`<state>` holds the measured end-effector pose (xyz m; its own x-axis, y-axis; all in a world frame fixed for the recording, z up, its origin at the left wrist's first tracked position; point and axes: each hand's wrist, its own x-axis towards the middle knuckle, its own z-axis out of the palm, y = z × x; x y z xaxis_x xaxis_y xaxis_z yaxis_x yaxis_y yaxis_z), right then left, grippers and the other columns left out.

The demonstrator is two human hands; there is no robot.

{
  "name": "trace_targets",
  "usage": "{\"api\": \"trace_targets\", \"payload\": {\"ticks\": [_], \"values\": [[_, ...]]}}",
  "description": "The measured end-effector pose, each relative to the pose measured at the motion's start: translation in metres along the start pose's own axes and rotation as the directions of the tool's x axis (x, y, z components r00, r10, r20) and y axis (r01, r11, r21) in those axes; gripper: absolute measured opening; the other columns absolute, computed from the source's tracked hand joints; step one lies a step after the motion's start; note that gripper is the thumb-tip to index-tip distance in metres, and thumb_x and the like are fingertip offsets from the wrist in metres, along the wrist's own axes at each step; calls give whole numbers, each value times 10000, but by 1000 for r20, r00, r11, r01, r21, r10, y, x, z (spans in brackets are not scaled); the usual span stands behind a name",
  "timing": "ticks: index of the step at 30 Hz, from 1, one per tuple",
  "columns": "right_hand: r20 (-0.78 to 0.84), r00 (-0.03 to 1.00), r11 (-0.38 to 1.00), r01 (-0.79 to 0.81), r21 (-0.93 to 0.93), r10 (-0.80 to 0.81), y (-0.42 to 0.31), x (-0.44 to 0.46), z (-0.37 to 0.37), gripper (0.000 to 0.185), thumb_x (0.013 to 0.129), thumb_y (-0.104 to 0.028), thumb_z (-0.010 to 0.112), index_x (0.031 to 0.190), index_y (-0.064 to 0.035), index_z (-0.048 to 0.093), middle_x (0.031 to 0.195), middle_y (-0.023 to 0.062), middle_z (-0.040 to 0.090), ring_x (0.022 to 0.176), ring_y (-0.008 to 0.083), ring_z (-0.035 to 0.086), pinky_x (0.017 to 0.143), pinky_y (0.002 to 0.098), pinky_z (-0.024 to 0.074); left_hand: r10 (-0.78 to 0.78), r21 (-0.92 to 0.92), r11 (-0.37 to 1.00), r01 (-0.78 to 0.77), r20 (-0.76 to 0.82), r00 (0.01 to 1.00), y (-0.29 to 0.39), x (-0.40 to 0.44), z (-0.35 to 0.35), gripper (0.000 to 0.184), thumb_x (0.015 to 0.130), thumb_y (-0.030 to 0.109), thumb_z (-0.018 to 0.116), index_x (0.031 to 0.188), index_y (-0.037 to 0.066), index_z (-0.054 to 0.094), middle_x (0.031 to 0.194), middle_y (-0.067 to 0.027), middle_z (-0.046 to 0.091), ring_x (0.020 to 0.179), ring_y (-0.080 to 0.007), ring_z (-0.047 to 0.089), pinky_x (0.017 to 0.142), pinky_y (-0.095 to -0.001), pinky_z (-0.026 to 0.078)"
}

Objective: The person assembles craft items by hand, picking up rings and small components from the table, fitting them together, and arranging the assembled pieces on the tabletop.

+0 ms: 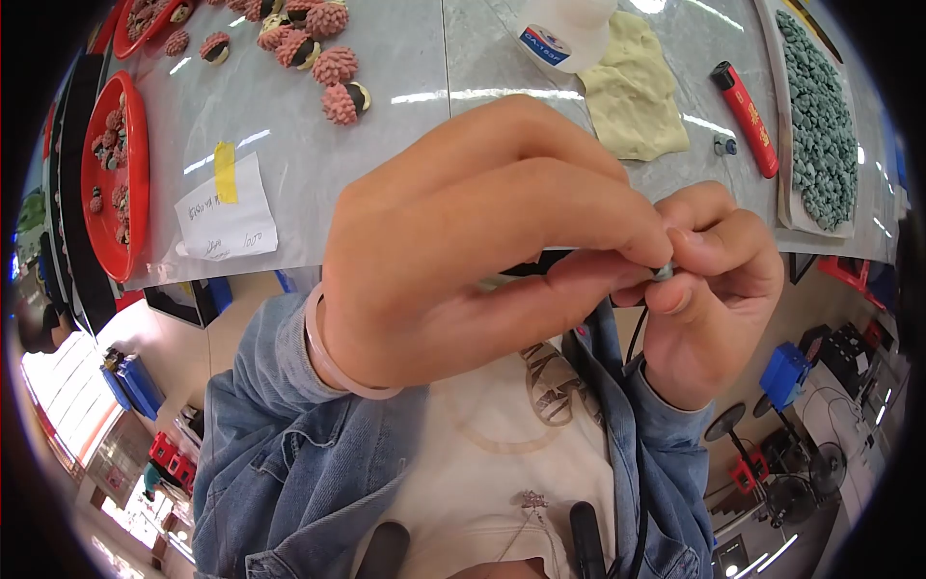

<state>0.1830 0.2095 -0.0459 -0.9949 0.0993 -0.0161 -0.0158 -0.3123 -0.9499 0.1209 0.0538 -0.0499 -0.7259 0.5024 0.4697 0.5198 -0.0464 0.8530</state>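
Observation:
A small grey-green piece [663, 273] is pinched between the fingertips of both hands, mostly covered by them. My left hand [453, 241] reaches across from the left, its thumb and fingers closed on the piece. Facing it, my right hand [723, 280] has curled fingers, with thumb and fingertips also pressed on the piece. Both hands are above the table's near edge, in front of my body. Beyond the right hand, another small dark grey-green piece [725, 146] lies on the table near a red stick-shaped item [748, 121] with a black end.
A white tray [783, 145] of grey-green chips stands at the right. A pale yellow cloth [632, 92] and a white bottle [564, 34] are at the back. Pink knobby pieces [336, 66] lie at the left, near a red tray [143, 183] and a paper note [231, 227].

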Motion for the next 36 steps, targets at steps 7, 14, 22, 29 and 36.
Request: {"api": "trace_targets", "payload": {"ticks": [7,14,22,29,36], "values": [[-23,999,996,-41,79,43,-2,3,3,231,681,-114,704,795,-46,514,825,91,524,709,138,540,641,222,435,25,32,999,-26,27,999,1,2,-5,254,604,-20,708,835,24,611,765,-92,519,630,-131,512,518,-216,405],[-11,984,975,175,-134,-178,3,5,3,233,657,-31,699,777,-47,500,812,93,534,696,150,537,646,226,438,-32,87,996,36,-43,999,3,1,0,218,605,32,726,799,31,626,745,-80,524,603,-124,506,498,-209,397],[56,998,1000,-7,20,6,1,3,-7,260,619,22,704,750,-38,488,827,101,543,722,161,535,652,245,439,77,124,989,-74,-23,997,-4,0,1,192,597,47,717,767,30,630,715,-63,529,561,-124,505,470,-207,368],[69,995,995,74,-62,-70,-5,8,-15,208,644,52,669,788,-10,533,815,87,541,738,145,530,648,238,446,129,208,968,-139,65,990,0,2,3,276,620,4,691,870,16,574,747,-86,547,576,-166,518,520,-248,387],[-298,899,746,47,-664,-321,-23,12,-52,231,666,94,579,889,35,597,780,84,576,766,148,541,657,233,428,97,318,945,-84,-26,995,5,3,-5,277,639,-33,649,893,1,543,747,-102,552,622,-193,525,546,-298,403]]}}
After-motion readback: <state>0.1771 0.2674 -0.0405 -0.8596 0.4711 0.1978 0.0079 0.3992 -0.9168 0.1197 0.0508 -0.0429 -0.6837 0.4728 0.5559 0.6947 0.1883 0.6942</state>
